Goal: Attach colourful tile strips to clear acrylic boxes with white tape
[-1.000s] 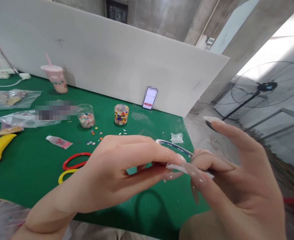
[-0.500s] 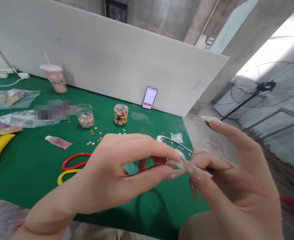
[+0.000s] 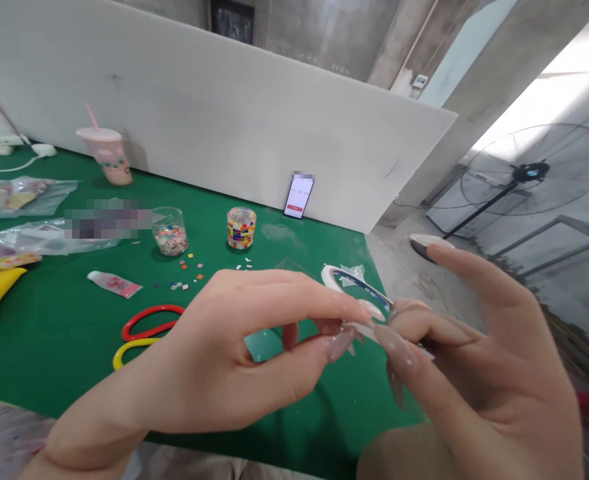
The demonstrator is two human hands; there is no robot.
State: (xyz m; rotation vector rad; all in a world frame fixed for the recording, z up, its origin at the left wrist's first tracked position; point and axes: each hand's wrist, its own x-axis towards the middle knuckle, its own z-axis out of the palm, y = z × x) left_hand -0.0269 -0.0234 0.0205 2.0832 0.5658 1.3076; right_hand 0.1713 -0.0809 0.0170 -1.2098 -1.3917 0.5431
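Note:
A roll of white tape [image 3: 330, 277] with a blue printed core tilts between my hands above the green table. My right hand [image 3: 494, 373] holds the roll at its near side, thumb and middle fingers closed, index finger raised. At the roll's edge, my left hand [image 3: 214, 360] has thumb and index fingertips close together at the end of a narrow white strip [image 3: 363, 329]. My fingers cover part of the strip and roll. Left of my left hand lie scissors [image 3: 154, 309] with a red and a yellow handle loop, their blades hidden behind my hand.
Beyond my hands stand a glass of small mosaic tiles [image 3: 171, 241] and a tile-covered glass [image 3: 241, 230]. Loose tiles [image 3: 184, 265] and a glue tube [image 3: 114, 284] lie nearby. A phone [image 3: 299, 197] leans on the white partition [image 3: 214, 127]. A pink cup [image 3: 108, 153] stands far left.
Both hands have shifted slightly right with the tape roll, and more of the white ring shows. My left thumb has drawn back from the index fingertip, widening the gap between them.

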